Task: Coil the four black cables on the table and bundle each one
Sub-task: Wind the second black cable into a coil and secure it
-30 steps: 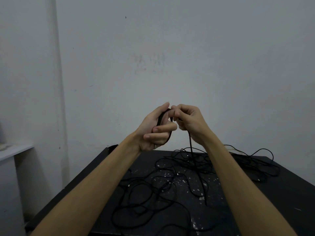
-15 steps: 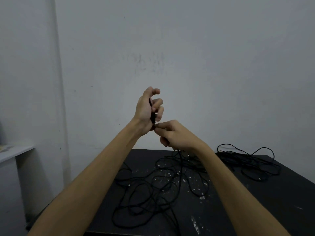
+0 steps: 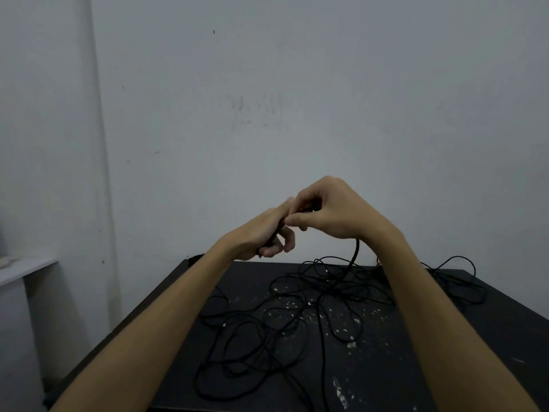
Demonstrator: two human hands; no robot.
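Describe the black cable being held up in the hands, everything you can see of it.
The cable in hand is thin, black and round, flexible like rubber-sheathed cord. A small dark bunch of it sits in the left hand, whose fingers curl round it; the right hand pinches it just beside. One strand drops below the right wrist, curving down into the loose tangle on the black table. Its ends are hidden.

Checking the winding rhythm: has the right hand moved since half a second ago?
Yes. The right hand has risen from near the table's far edge to above the left hand, gripping the cable.
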